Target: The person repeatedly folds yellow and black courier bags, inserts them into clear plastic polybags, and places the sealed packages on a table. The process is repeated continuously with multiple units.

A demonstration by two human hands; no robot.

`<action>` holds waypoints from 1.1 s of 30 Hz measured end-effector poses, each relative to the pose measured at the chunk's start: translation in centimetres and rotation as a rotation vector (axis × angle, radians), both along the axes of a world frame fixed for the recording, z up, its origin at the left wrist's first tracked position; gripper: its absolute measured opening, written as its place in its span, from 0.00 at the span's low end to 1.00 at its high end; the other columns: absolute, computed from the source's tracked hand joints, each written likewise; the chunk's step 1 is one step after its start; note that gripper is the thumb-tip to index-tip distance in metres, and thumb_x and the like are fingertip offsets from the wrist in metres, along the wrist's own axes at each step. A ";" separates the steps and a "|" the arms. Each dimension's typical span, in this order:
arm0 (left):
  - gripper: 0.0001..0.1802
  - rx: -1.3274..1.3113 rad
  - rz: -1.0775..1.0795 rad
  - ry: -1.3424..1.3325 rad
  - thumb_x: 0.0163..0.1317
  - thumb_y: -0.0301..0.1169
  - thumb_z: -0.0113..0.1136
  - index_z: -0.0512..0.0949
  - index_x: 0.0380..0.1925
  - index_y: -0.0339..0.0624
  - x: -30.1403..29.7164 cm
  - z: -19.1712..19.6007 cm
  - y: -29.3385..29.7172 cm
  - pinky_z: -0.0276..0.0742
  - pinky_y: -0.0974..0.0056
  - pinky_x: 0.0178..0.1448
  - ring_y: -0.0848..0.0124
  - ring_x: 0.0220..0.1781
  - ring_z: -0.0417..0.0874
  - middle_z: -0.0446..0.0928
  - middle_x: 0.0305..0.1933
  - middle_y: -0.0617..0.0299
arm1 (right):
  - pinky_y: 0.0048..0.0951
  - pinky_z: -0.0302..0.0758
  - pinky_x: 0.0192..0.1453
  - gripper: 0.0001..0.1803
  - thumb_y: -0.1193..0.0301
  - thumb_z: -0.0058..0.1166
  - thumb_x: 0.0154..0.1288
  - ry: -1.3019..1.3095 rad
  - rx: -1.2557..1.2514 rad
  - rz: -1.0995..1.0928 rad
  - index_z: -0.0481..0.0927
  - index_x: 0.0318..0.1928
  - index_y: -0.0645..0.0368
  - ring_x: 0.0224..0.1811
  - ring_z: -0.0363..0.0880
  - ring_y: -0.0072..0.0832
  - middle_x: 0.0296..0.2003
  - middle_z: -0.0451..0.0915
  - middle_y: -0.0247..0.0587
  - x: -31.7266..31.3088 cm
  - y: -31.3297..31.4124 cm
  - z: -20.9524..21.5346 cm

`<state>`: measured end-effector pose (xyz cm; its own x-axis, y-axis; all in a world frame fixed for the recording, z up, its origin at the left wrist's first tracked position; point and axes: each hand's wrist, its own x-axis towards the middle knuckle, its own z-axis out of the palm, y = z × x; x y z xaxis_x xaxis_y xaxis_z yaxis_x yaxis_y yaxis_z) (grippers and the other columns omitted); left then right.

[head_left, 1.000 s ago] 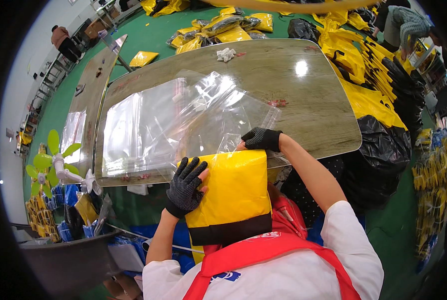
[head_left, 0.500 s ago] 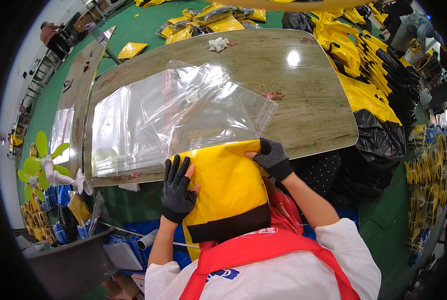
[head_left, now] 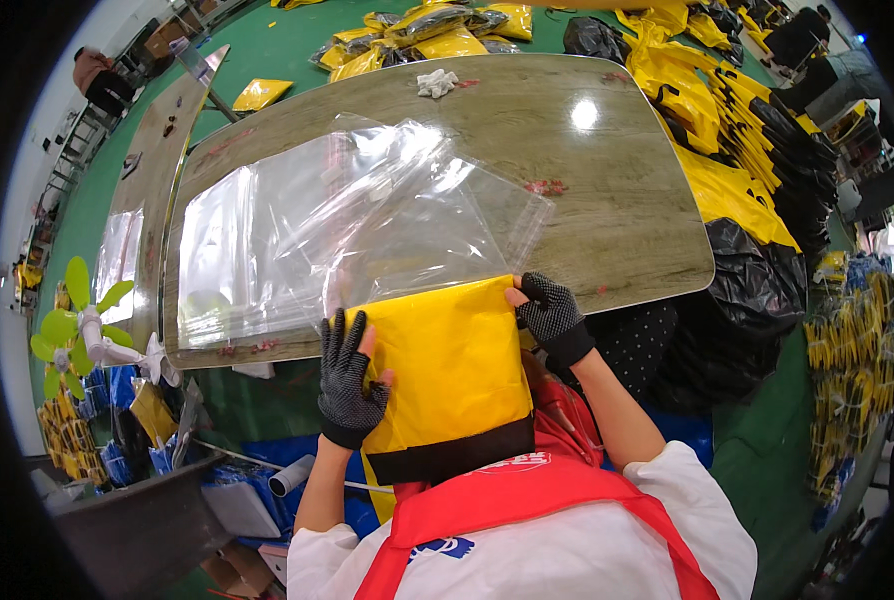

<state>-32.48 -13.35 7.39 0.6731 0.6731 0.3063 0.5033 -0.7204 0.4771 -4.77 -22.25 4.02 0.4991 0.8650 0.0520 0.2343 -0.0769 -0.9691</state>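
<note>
Keeping yellow package [head_left: 449,362] between left hand [head_left: 349,392], laid straight-fingered on its left edge, and right hand [head_left: 553,318], gripping its far right corner.

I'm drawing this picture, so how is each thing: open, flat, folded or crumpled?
Yellow piece: flat, looks folded
Left hand: fingers extended, touching its left edge
Right hand: fingers bent, at its top right corner
Clear bags: flat, overlapping
White scrap: crumpled
Black plastic: wrinkled
Green fan: blades sharp, unblurred

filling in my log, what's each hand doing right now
Left hand: open, fingers extended at the left edge of the yellow folded piece.
Right hand: closed, holding its far right corner.
</note>
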 end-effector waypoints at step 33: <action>0.18 -1.076 0.533 -0.614 0.58 0.42 0.61 0.78 0.30 0.35 -3.5 -7.1 -2.2 0.71 0.67 0.35 0.73 0.28 0.76 0.79 0.28 0.62 | 0.28 0.73 0.50 0.22 0.67 0.59 0.58 0.267 -0.184 0.243 0.71 0.50 0.66 0.45 0.77 0.30 0.43 0.79 0.44 -2.7 -2.2 1.0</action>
<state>-35.97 -15.56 0.26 0.2019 0.9027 -0.3799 0.1051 0.3657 0.9248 -7.50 -24.47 5.04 0.2539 0.9422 -0.2185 0.0092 -0.2283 -0.9735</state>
